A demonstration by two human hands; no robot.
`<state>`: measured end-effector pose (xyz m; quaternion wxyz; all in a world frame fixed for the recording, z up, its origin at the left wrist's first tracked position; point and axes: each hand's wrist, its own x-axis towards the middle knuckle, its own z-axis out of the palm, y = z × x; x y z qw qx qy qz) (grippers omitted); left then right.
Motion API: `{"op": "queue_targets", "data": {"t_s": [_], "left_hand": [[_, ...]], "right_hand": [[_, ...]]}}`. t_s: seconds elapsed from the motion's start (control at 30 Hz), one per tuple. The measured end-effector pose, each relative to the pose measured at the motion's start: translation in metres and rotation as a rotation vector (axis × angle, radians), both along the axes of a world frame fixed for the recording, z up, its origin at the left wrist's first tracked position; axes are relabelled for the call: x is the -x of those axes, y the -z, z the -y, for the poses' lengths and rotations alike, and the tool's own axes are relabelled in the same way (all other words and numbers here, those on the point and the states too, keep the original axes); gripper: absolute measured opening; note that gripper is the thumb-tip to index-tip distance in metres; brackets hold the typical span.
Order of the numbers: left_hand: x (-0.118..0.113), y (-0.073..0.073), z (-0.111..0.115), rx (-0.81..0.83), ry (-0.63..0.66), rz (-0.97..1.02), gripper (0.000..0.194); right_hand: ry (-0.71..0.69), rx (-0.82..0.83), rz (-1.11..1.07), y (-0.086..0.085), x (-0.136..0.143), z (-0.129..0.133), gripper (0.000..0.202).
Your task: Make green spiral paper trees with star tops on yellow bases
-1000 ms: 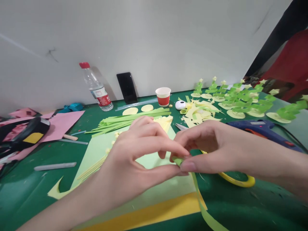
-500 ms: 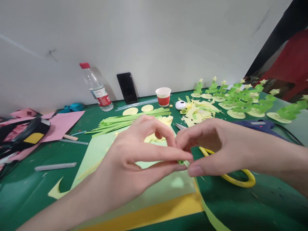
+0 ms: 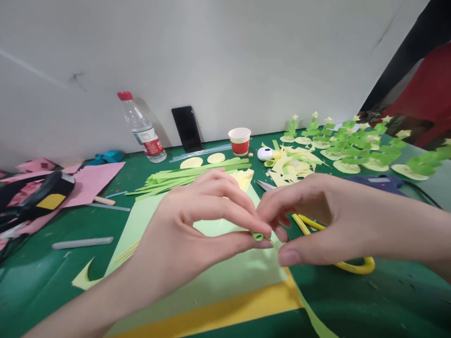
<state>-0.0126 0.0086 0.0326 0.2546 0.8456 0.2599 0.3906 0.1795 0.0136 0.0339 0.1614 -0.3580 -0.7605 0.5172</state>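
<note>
At centre frame | left hand [image 3: 176, 237] pinches coiled light-green paper strip [image 3: 259, 237] | right hand [image 3: 336, 239]: grip indeterminable | keep edges flush.

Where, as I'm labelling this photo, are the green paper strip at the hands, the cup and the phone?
Paper strip [image 3: 313, 314]: head view, its trailing length.
Cup [image 3: 241, 148]: head view, its red band.
Phone [image 3: 187, 129]: head view, its dark front.

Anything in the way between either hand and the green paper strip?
Nothing visible. Left hand pinches the green paper strip at its rolled end; right hand is right beside it, grip unclear. Yellow-handled scissors lie partly behind the right hand in view, not between.
</note>
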Motion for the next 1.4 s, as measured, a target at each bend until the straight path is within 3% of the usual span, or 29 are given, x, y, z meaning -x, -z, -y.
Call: {"op": "queue_targets", "data": {"t_s": [0.63, 0.93, 1.1, 1.23, 1.4], "left_hand": [[0.0, 0.002, 0.002, -0.041, -0.054, -0.055, 0.019], [0.0, 0.005, 0.004, -0.09, -0.061, -0.071, 0.022], [0.001, 0.002, 0.005, -0.134, -0.057, -0.113, 0.014], [0.006, -0.003, 0.006, -0.138, -0.046, -0.177, 0.022], [0.009, -0.007, 0.005, -0.161, -0.03, -0.17, 0.019]], "right_hand": [[0.063, 0.041, -0.118, 0.007, 0.012, 0.004, 0.004], [0.245, 0.016, -0.196, 0.009, 0.018, 0.012, 0.011], [0.192, -0.005, -0.198, 0.01, 0.013, 0.008, 0.006], [0.128, 0.018, -0.22, 0.008, 0.007, 0.002, 0.003], [0.042, 0.059, -0.274, 0.008, 0.001, -0.005, 0.018]]}}
